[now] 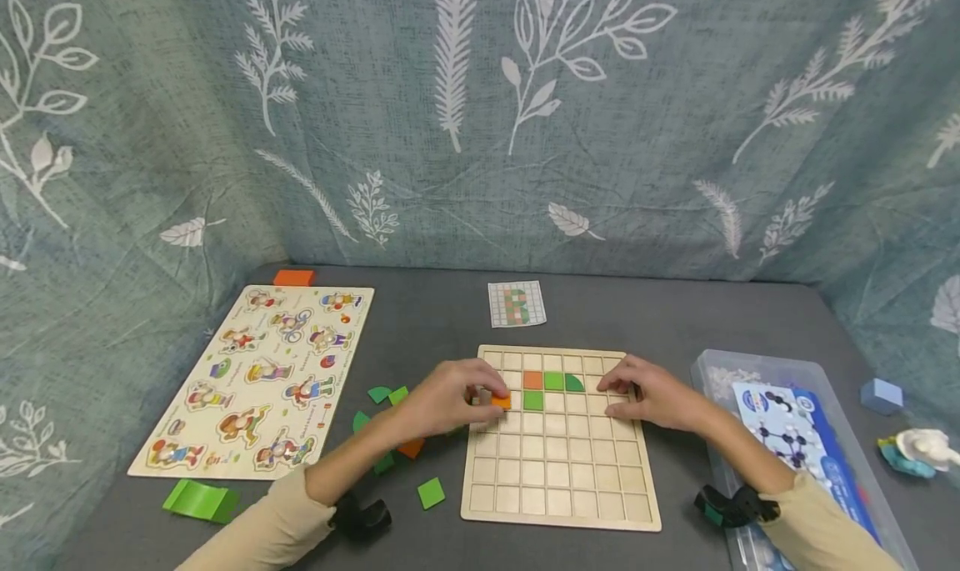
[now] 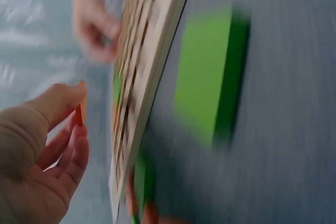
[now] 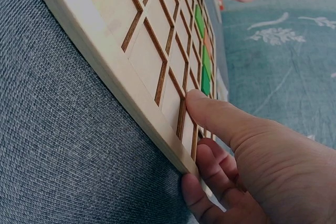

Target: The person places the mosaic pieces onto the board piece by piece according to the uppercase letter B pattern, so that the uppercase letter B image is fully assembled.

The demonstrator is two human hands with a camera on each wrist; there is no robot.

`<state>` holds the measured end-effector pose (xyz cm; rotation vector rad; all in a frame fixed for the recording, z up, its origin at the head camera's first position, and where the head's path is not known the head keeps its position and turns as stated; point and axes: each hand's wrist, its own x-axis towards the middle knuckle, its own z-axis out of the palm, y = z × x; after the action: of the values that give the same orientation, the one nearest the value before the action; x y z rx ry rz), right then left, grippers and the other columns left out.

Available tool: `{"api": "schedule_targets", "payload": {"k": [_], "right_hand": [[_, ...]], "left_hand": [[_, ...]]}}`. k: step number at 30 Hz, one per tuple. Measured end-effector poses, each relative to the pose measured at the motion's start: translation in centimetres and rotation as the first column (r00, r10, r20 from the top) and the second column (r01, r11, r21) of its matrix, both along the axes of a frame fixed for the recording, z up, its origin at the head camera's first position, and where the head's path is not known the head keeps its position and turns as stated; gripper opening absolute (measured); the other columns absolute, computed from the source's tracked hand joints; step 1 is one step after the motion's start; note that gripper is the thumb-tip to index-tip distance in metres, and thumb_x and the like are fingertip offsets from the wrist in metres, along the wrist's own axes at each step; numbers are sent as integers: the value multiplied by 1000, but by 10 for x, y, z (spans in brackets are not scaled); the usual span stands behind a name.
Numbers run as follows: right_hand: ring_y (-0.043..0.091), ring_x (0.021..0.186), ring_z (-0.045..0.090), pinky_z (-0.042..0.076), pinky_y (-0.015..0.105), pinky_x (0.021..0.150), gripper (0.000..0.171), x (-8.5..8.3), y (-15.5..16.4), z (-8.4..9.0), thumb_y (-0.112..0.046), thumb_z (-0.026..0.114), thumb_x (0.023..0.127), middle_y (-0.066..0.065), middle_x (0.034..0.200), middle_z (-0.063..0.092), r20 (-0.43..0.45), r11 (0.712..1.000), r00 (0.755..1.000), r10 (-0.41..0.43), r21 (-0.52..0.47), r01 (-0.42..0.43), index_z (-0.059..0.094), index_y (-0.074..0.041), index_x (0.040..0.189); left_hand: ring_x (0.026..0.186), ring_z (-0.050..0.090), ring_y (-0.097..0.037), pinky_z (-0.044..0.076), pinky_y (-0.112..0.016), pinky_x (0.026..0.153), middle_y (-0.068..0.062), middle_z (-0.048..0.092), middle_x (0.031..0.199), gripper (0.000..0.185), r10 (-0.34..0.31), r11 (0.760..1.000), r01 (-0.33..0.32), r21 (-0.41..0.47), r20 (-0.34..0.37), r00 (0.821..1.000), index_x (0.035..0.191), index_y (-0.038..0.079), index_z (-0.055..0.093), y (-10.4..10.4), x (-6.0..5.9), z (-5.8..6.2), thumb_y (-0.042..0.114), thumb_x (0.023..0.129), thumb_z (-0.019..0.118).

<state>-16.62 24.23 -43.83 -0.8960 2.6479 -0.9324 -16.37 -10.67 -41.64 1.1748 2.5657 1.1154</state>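
Note:
My left hand pinches an orange tile between thumb and fingers, over the left side of a wooden grid board. My right hand holds the board's right edge; in the right wrist view its thumb lies on the grid and other fingers curl at the rim. On the board, an orange square, a green square and a dark green quarter circle sit in one row. Another green square lies in the row nearer me.
Loose green and orange tiles, one a green square, lie left of the board. A pattern card is behind it. A picture puzzle and green block stand left; a clear plastic box and blue cube stand right.

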Motion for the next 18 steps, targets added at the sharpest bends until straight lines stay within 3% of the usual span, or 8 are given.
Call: {"api": "schedule_targets", "payload": {"k": [3,6,12,18], "right_hand": [[5,83,49,44,22,69,26,-1,0,0,-22,72,87,0,98,56,-4,1000,1000,1,4,-1,68,-11,110],[5,83,49,44,22,69,26,-1,0,0,-22,72,88,0,98,56,-11,1000,1000,7,-1,-7,68,-11,110],[6,84,50,44,22,70,25,-2,0,0,-23,72,88,1,99,55,-5,1000,1000,11,-6,-11,68,-11,111],[7,84,51,44,23,71,26,-1,0,0,-23,72,88,2,99,56,-5,1000,1000,7,-6,-7,68,-11,110]], "left_hand": [[92,63,-13,52,-24,83,-1,69,104,15,-72,996,68,-54,-76,994,99,11,75,22,8,-3,17,85,75],[99,61,-14,49,-24,89,0,68,104,14,-114,987,96,-132,-136,984,99,11,75,34,11,-5,17,86,74],[99,60,-14,49,-24,90,0,68,106,14,-138,977,108,-183,-160,977,100,11,75,39,13,-9,16,87,72],[99,61,-13,50,-22,89,0,68,105,15,-173,970,128,-205,-221,960,101,12,76,42,13,-13,18,89,71]]}}
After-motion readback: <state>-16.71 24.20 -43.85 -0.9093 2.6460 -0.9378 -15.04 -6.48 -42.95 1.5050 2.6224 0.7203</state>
